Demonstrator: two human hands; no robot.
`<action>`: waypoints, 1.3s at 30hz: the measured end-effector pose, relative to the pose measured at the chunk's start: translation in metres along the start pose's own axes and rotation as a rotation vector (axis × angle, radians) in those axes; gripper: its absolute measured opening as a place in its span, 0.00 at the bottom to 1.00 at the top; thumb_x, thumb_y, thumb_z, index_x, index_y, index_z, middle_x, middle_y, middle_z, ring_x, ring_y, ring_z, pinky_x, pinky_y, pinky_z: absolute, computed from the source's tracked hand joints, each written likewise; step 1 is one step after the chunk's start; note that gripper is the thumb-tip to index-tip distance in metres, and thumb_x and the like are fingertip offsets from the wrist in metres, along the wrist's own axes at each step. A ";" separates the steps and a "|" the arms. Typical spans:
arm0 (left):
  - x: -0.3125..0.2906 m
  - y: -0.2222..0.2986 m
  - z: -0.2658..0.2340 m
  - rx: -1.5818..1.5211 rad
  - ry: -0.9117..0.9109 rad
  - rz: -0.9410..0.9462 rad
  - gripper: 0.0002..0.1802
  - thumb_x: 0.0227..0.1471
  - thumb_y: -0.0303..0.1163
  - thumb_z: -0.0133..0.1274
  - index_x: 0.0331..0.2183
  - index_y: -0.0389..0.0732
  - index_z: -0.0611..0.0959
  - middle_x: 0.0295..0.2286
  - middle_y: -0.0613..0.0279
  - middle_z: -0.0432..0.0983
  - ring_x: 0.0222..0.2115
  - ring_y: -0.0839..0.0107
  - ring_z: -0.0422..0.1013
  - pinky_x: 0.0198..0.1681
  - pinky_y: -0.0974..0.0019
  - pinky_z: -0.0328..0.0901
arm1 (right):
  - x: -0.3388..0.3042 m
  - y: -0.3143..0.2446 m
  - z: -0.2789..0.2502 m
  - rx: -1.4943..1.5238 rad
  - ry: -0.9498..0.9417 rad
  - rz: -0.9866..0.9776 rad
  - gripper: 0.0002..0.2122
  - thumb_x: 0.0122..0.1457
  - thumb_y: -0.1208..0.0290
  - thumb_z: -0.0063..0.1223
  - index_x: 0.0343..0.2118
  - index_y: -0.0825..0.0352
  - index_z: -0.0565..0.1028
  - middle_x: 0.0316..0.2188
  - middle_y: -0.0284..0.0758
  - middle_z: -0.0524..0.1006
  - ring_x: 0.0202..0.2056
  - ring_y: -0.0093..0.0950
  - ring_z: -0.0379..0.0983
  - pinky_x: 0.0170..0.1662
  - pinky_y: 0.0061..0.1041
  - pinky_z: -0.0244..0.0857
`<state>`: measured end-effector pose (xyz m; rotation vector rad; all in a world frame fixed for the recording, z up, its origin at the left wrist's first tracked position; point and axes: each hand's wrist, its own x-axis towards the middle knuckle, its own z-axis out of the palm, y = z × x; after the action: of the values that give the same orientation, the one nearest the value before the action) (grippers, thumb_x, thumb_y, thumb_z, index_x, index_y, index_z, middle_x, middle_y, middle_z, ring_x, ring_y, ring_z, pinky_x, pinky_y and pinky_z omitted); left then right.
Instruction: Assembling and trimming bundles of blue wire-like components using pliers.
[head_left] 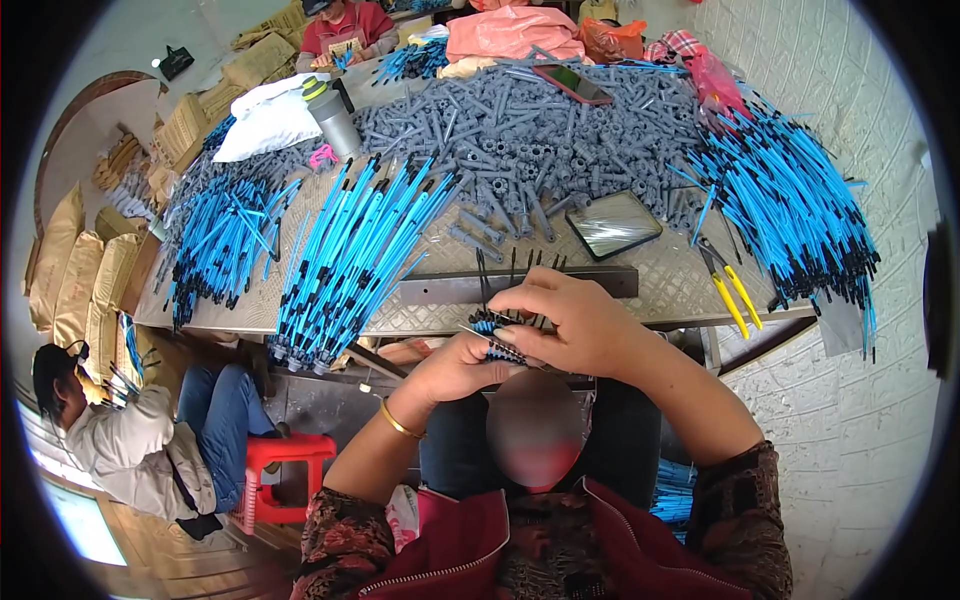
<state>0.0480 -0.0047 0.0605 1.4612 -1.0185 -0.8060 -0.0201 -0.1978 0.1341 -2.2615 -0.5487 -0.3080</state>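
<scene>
At the near edge of the table, my left hand [464, 368] is closed around a small bundle of thin rods [485, 324] with dark, ribbed parts and some blue. My right hand [572, 318] bends over the same bundle from the right. Its fingers and thumb are pinched at the rods' upper ends, partly hiding them. Several thin dark stems [482, 270] stick up beyond my fingers, in front of a dark metal bar [430, 290] fixed along the table edge. A large fan of blue rods with black ends [362, 255] lies to the left of my hands.
Grey plastic wall plugs [500, 130] are heaped across the table. More blue rods [790, 200] lie at the right. Yellow-handled pliers [733, 290], a clear-wrapped pack [613, 226], a phone [572, 84] and a flask [335, 122] lie or stand around. One person [150, 440] sits at left, another [345, 35] works opposite.
</scene>
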 end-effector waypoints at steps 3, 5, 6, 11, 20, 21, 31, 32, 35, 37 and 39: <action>0.001 0.001 0.000 -0.004 -0.008 0.009 0.12 0.51 0.25 0.52 0.40 0.40 0.79 0.37 0.68 0.76 0.38 0.78 0.69 0.45 0.71 0.63 | 0.000 0.005 0.001 0.018 0.017 -0.019 0.10 0.52 0.70 0.51 0.39 0.60 0.75 0.27 0.36 0.70 0.26 0.31 0.69 0.30 0.25 0.63; 0.002 0.004 0.002 -0.035 -0.001 0.043 0.13 0.51 0.25 0.53 0.41 0.40 0.79 0.37 0.68 0.75 0.39 0.79 0.69 0.45 0.71 0.63 | 0.000 0.011 0.001 0.075 0.022 -0.077 0.11 0.52 0.70 0.51 0.39 0.60 0.75 0.27 0.36 0.70 0.26 0.31 0.70 0.30 0.25 0.64; 0.003 0.005 0.002 -0.034 -0.003 0.043 0.13 0.51 0.25 0.53 0.41 0.40 0.79 0.37 0.68 0.75 0.39 0.79 0.69 0.45 0.71 0.63 | 0.000 0.012 0.001 0.075 0.024 -0.076 0.11 0.52 0.70 0.51 0.39 0.60 0.75 0.27 0.36 0.70 0.26 0.31 0.70 0.30 0.25 0.64; 0.003 0.003 0.001 -0.019 -0.014 0.012 0.13 0.50 0.25 0.53 0.41 0.41 0.80 0.38 0.68 0.75 0.40 0.78 0.68 0.45 0.72 0.63 | 0.000 0.008 0.001 0.100 0.042 -0.052 0.11 0.52 0.70 0.50 0.40 0.60 0.74 0.28 0.36 0.70 0.27 0.32 0.70 0.30 0.27 0.64; 0.002 0.011 0.000 -0.095 -0.010 -0.063 0.13 0.50 0.24 0.53 0.41 0.39 0.79 0.38 0.68 0.75 0.40 0.79 0.68 0.45 0.71 0.62 | 0.006 0.013 -0.002 0.092 -0.001 -0.086 0.10 0.52 0.71 0.49 0.38 0.62 0.74 0.27 0.36 0.70 0.27 0.32 0.70 0.31 0.27 0.64; 0.003 0.013 0.000 -0.126 -0.009 -0.034 0.13 0.50 0.25 0.53 0.41 0.39 0.79 0.38 0.68 0.75 0.40 0.80 0.68 0.45 0.72 0.62 | 0.005 0.015 -0.002 0.101 0.002 -0.107 0.10 0.52 0.71 0.49 0.38 0.63 0.74 0.27 0.36 0.70 0.27 0.32 0.70 0.31 0.27 0.64; 0.004 -0.001 -0.001 -0.006 -0.008 -0.047 0.12 0.49 0.26 0.54 0.39 0.38 0.79 0.34 0.72 0.75 0.37 0.82 0.67 0.42 0.73 0.62 | 0.002 0.010 0.008 0.050 0.066 -0.040 0.13 0.52 0.72 0.48 0.42 0.62 0.73 0.26 0.37 0.70 0.26 0.35 0.70 0.30 0.29 0.64; 0.005 -0.001 0.000 0.018 0.003 -0.042 0.12 0.49 0.26 0.55 0.39 0.37 0.79 0.34 0.72 0.74 0.37 0.82 0.66 0.42 0.73 0.62 | 0.002 0.007 0.008 0.008 0.068 -0.017 0.13 0.53 0.72 0.48 0.42 0.62 0.73 0.27 0.37 0.70 0.26 0.35 0.70 0.30 0.29 0.64; 0.004 -0.002 0.001 -0.003 0.021 -0.031 0.12 0.49 0.25 0.54 0.39 0.37 0.79 0.34 0.72 0.74 0.37 0.82 0.66 0.42 0.73 0.62 | 0.002 0.006 0.007 -0.026 0.068 -0.014 0.14 0.53 0.72 0.48 0.43 0.62 0.73 0.27 0.38 0.70 0.26 0.36 0.70 0.29 0.30 0.64; 0.002 -0.003 0.001 -0.093 0.028 -0.021 0.13 0.50 0.25 0.54 0.40 0.37 0.78 0.35 0.71 0.74 0.37 0.82 0.67 0.43 0.73 0.62 | 0.002 0.006 0.007 -0.011 0.067 -0.049 0.14 0.53 0.72 0.48 0.44 0.62 0.73 0.27 0.38 0.70 0.26 0.37 0.70 0.29 0.31 0.64; 0.002 -0.001 0.003 -0.129 0.032 -0.019 0.13 0.50 0.25 0.53 0.40 0.37 0.78 0.35 0.70 0.75 0.38 0.81 0.67 0.43 0.73 0.62 | 0.001 0.008 0.006 -0.006 0.056 -0.052 0.14 0.54 0.72 0.47 0.44 0.62 0.73 0.27 0.38 0.70 0.26 0.37 0.70 0.30 0.31 0.64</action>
<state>0.0466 -0.0080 0.0589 1.3712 -0.9134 -0.8437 -0.0145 -0.1981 0.1253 -2.2399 -0.5792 -0.3981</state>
